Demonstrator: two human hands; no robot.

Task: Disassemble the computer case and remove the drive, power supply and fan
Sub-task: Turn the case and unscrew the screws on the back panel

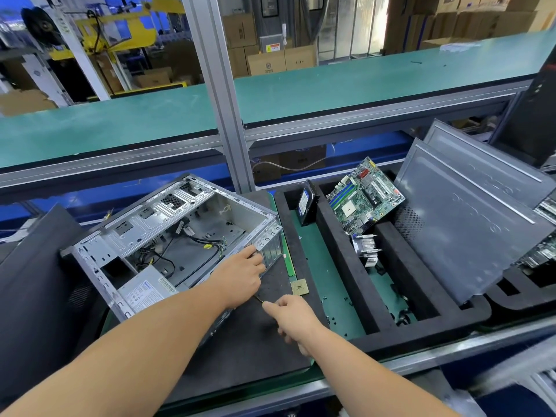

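Note:
The open silver computer case [168, 233] lies on its side on a black foam mat, with loose cables inside. Its power supply [144, 291], bearing a white label, sits in the near left corner. My left hand [243, 272] grips the case's right rear edge, fingers curled over the metal. Just right of it and nearer to me, my right hand [290, 319] pinches a thin screwdriver [258, 299] whose tip points left toward the case. A hard drive [307, 203] stands on edge in a foam tray slot. No fan can be made out in the case.
The black foam tray [337, 245] also holds a motherboard [365, 195] and a heatsink [365, 248]. A CPU chip [299, 286] and a memory stick [289, 260] lie by the tray's left wall. Grey side panels [469, 221] lean at right. Several screws [334, 299] dot the green mat.

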